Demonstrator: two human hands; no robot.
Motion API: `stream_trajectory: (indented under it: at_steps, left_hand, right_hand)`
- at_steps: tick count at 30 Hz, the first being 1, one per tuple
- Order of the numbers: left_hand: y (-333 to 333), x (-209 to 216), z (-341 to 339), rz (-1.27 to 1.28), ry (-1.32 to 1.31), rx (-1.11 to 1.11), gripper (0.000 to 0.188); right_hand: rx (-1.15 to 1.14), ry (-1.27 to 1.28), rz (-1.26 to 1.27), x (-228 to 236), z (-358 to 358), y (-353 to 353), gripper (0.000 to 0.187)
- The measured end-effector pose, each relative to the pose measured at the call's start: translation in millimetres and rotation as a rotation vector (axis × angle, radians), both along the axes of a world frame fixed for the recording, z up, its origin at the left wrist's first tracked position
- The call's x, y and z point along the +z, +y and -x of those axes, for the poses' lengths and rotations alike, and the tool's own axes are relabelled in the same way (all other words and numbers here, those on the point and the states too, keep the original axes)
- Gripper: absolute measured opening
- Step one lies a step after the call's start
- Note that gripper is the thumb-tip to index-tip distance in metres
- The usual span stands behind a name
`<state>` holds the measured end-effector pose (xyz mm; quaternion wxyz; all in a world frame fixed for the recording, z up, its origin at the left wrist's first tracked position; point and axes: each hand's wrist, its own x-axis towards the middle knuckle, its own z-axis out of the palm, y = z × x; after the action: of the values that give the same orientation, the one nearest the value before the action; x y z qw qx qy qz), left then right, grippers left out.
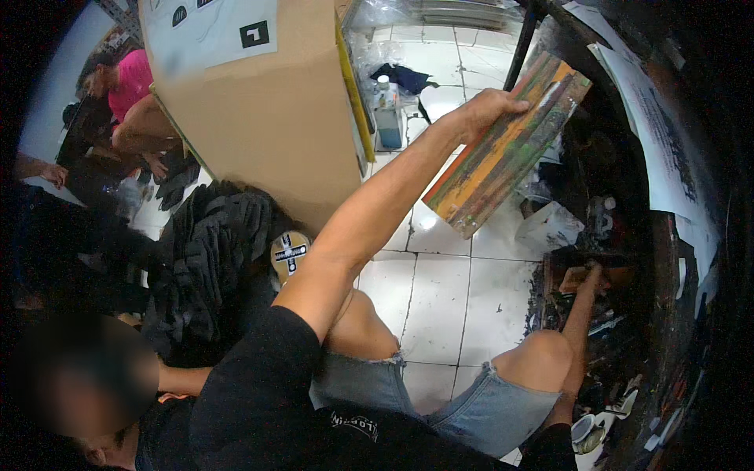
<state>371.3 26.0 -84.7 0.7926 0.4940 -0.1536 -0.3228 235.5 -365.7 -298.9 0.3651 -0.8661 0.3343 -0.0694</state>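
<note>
Slanting in left hand (488, 112), apart from right hand (594, 273), paint-streaked board (512, 149)

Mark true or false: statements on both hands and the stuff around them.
1. The left hand grips the long, flat board streaked with multicoloured paint. True.
2. The right hand grips that board too. False: the right hand is lower down at the picture's right, apart from the board.
3. The heap of black, fabric-like pieces lies to the right of the board. False: the heap is to its left.
4. A white paper sheet with black print is on the large tan flat surface. True.
5. The floor is bare brown wood. False: it is white square tile with dark joints.
</note>
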Motion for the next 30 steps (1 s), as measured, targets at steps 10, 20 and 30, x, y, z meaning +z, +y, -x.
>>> stream_trajectory:
  at_steps: [10,20,30]
  left_hand:
    - [-3.9,8.6,12.9,-0.200,-0.092,0.421,0.034]
    - [2.9,18.7,44.7,-0.336,-0.136,0.609,0.037]
    - [14.1,-15.7,55.4,-0.145,0.199,0.459,0.026]
  right_hand:
    - [0.079,-0.171,-0.379,2.2,-31.7,22.2,0.045]
    - [0.062,-0.342,-0.755,15.7,-41.4,18.8,0.041]
    - [-0.152,-0.648,-1.153,25.5,58.5,-72.3,0.038]
